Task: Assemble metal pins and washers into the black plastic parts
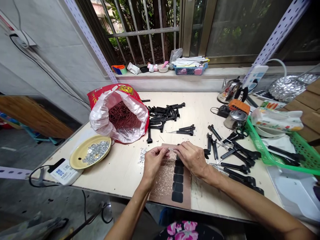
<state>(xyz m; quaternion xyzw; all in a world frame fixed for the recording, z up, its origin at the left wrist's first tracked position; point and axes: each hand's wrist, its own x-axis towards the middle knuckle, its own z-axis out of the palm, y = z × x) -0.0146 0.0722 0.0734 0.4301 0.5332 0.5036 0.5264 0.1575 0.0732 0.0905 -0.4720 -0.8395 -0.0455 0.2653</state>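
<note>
My left hand (156,160) and my right hand (191,157) meet over a brown board, each with its fingers pinched. A thin metal rod (171,149) runs between the fingertips of both hands. A dark end shows just beyond my right fingers, too covered to make out. Beneath my hands, the brown board (161,186) carries a column of black rounded squares (177,187) and many pale specks. Small silvery pieces (142,156) lie scattered left of the board. To the right lie several black wrench-shaped pieces (243,151), some with thin metal rods.
A red bag (147,113) of reddish-brown thin pieces stands at the back left, near a yellow plate (75,160) of silvery bits. More black pieces (162,115) are heaped behind my hands. A kettle (227,91), a metal pot (235,119) and a green basket (260,156) line the right side.
</note>
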